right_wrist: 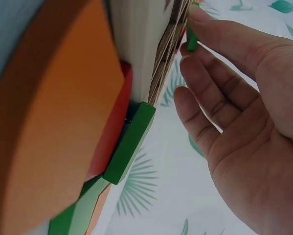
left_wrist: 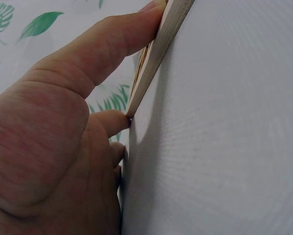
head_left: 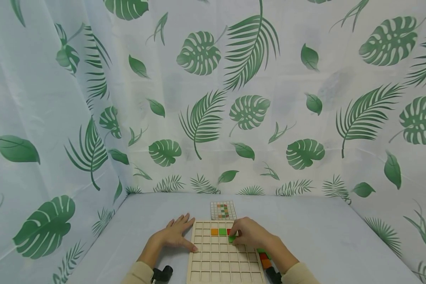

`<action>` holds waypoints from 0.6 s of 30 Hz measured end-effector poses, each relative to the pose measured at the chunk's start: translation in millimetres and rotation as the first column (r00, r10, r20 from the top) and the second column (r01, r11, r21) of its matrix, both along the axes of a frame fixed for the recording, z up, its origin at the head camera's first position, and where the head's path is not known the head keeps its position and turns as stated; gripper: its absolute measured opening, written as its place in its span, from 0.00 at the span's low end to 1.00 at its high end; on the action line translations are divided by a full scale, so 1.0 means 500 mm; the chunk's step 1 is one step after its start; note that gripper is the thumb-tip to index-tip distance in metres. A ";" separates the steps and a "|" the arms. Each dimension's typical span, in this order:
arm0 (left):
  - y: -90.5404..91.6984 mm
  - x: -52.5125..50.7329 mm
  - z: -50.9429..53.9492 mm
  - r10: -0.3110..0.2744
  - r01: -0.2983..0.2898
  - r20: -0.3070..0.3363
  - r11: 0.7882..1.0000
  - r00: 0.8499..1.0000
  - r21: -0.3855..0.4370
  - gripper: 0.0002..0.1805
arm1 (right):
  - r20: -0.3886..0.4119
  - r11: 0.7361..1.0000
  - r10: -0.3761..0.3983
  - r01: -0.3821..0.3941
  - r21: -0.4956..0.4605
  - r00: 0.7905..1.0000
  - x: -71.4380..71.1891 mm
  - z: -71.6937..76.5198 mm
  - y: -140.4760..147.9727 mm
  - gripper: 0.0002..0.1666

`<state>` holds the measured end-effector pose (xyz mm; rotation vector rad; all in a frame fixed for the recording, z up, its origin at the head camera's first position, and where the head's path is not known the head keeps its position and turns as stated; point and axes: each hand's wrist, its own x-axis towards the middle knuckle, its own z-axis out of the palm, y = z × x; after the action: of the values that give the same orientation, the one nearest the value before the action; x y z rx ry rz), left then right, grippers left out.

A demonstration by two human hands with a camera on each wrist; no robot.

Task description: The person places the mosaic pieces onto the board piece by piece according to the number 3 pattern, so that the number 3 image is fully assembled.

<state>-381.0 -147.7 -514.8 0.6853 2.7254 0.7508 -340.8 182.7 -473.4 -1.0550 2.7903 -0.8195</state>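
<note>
A wooden grid board [head_left: 209, 256] lies on the table, with an orange tile [head_left: 214, 232], a green tile [head_left: 222, 232] and a partly covered red tile [head_left: 228, 231] in one of its upper rows. My right hand [head_left: 250, 233] pinches another green tile [head_left: 232, 239] just below the red one; the right wrist view shows this green tile [right_wrist: 191, 39] between thumb and fingertips. At the board's left side is my left hand [head_left: 175, 234], fingers spread. Its thumb [left_wrist: 122, 36] rests on the wooden edge [left_wrist: 156, 54], and one finger touches the far corner.
Behind the board lies a small pattern card [head_left: 223, 210] with a grid of coloured squares. Loose tiles, among them an orange one [head_left: 266, 264] and a red one [head_left: 263, 256], lie beside the board's right edge under my right forearm. A leaf-print curtain [head_left: 213, 165] hangs behind the table.
</note>
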 end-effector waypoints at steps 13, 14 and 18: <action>0.008 0.018 0.028 0.005 -0.004 0.008 0.999 1.000 -0.034 0.66 | -0.035 0.999 0.019 -0.018 0.030 0.999 0.000 0.002 -0.008 0.10; 0.008 0.017 0.028 0.005 -0.005 0.008 0.999 1.000 -0.034 0.66 | -0.037 0.999 0.021 -0.020 0.034 0.999 -0.001 0.002 -0.008 0.09; 0.009 0.015 0.026 0.002 -0.002 0.003 0.999 1.000 -0.036 0.66 | -0.047 0.999 0.028 -0.025 0.046 0.999 -0.002 0.001 -0.010 0.08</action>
<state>-373.7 -143.3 -501.8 0.6740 2.7303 0.7008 -341.9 177.7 -472.7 -1.1164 2.8127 -0.7345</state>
